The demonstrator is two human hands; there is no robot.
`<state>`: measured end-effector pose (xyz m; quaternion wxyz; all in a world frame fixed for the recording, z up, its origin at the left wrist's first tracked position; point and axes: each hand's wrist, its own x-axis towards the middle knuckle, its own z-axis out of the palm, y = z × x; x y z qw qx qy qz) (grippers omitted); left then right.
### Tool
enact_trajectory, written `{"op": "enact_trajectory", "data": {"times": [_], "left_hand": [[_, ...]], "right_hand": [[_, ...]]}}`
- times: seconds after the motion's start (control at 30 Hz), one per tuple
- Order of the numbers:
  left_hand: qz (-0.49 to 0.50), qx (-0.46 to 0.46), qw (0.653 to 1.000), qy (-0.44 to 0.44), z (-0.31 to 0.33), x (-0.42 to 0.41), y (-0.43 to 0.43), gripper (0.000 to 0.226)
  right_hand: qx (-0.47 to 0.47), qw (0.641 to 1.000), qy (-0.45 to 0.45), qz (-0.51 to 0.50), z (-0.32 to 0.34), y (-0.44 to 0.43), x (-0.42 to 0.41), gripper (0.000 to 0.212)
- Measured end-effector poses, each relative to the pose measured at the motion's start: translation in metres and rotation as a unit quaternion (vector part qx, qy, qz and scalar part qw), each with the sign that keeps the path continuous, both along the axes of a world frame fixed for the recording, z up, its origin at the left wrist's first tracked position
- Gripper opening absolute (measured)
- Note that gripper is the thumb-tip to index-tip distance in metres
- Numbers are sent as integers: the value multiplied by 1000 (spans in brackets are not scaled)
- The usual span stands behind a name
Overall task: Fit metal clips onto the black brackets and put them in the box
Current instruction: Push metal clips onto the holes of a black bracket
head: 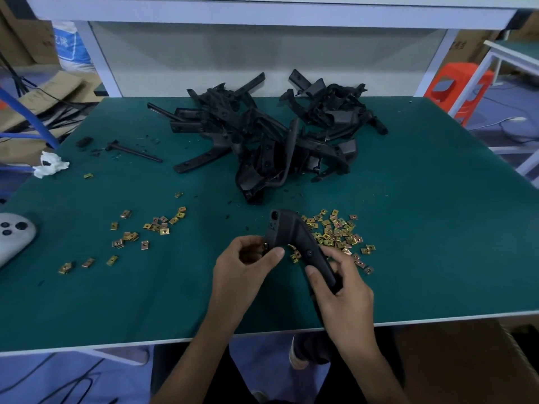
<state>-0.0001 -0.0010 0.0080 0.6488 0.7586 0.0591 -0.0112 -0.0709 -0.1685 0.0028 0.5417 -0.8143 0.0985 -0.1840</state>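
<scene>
A curved black bracket (294, 237) is held over the green table (423, 243) near its front edge. My right hand (341, 290) grips the bracket's lower end. My left hand (245, 266) pinches a small metal clip (264, 246) against the bracket's left edge. Another gold clip (296, 256) shows just below the bracket's middle. A dense scatter of gold clips (339, 234) lies right behind the bracket, and a looser scatter of clips (145, 231) lies to the left. A big pile of black brackets (271, 132) fills the table's back middle.
A brown cardboard box (466, 363) sits below the table's front right edge. A grey controller (14, 231) lies at the left edge, a crumpled white tissue (49, 164) behind it, and a loose black strip (134, 151) nearby. An orange stool (455, 88) stands far right.
</scene>
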Motion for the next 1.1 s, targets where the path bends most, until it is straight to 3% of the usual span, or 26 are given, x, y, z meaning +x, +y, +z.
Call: {"op": "enact_trajectory", "data": {"times": [0.33,0.43,0.53,0.73,0.83,0.93,1.1], "left_hand": [[10,38,998,-44,-4,-4,-4,25],[-14,39,998,-55,-2,-4,-6,23],[-40,74,993,-81,-2,-5,-9,4],[-69,149,983,-85,3,-6,-15,15],[-61,65,995,-50,10,-1,-17,33],[-67,-19,997,-34,14,1,-18,24],[-65,-83,994,-26,13,2,-11,26]], "right_hand": [[-8,1000,-10,-23,-1,1,0,33],[73,996,-32,-42,1,1,2,34],[164,979,-69,-96,3,-5,5,30],[189,974,-77,-97,2,-8,7,26],[171,981,-54,-73,1,-9,6,27],[157,986,-40,-46,3,-8,5,33],[158,987,-27,-21,10,-6,3,30]]}}
